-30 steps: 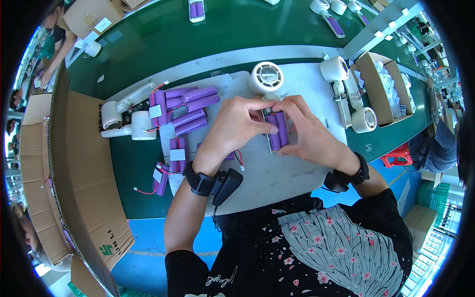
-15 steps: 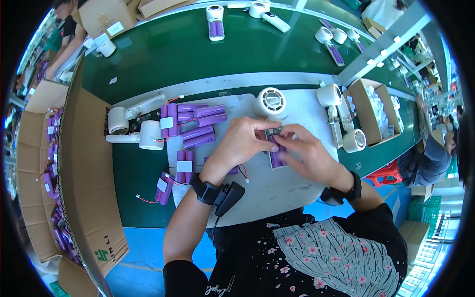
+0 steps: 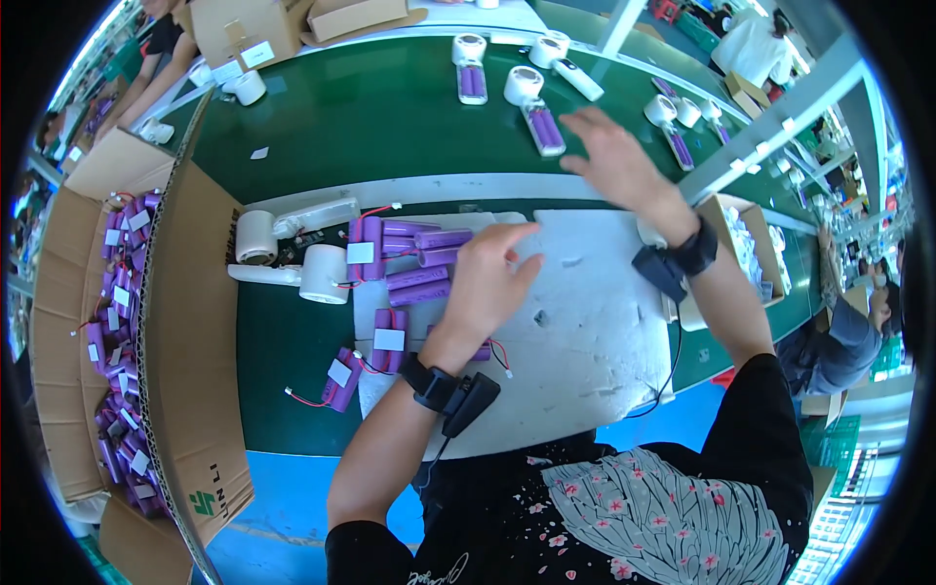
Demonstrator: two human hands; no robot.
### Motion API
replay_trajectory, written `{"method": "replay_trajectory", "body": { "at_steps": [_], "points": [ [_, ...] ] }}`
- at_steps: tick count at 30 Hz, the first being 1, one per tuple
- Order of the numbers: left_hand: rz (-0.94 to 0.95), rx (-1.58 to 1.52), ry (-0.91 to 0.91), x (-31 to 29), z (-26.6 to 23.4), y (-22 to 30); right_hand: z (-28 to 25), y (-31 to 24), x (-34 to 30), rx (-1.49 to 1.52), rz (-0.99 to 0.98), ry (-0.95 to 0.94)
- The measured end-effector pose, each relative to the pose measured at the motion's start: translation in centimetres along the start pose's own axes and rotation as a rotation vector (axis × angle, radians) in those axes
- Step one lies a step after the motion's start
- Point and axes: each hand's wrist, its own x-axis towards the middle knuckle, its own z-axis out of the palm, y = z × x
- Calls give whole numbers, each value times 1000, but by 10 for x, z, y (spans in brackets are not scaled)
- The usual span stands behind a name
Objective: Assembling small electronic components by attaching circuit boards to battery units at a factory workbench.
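My right hand (image 3: pixel 624 171) reaches over the green surface, fingers stretched out, with nothing in it. Just beyond its fingertips lies a white handheld fan (image 3: pixel 524 86) whose open handle shows a pair of purple battery cells (image 3: pixel 543 129). My left hand (image 3: pixel 490 281) hovers over the pale foam mat (image 3: pixel 585 331), thumb and forefinger apart, holding nothing. Left of it are several purple battery packs (image 3: pixel 419 285), some with white labels and red and black leads. One labelled pack (image 3: pixel 389 341) sits near my left wrist; another pack behind the wrist is partly hidden.
A tall cardboard box (image 3: pixel 190 341) full of purple packs (image 3: pixel 122 341) stands at the left. White fan housings (image 3: pixel 324 273) lie beside it. More fans (image 3: pixel 470 78) rest on the green belt (image 3: pixel 370 117). At right, a small carton (image 3: pixel 756 249) holds white pieces, partly behind my right arm.
The fan with purple cells went from between my hands on the mat to the green belt. My right hand moved forward and opened; my left let go and stayed over the mat.
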Motion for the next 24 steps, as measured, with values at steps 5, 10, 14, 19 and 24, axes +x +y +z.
{"method": "replay_trajectory", "body": {
  "at_steps": [5, 10, 14, 19, 24],
  "points": [
    [-29, 89, -111, -5, 0, -5, 10, 69, 123, -164, 100, 2],
    [25, 39, -129, -9, 9, -13, 61, 161, 241, -223, 10, -18],
    [-80, 31, -89, -9, 10, -4, 93, 211, 295, -180, 42, -229],
    [-165, 66, -97, -15, 1, 1, 148, 194, 309, -139, 243, -469],
    [-111, 5, -88, -18, 6, 0, 143, 283, 308, -319, 90, -67]
  ]
}}
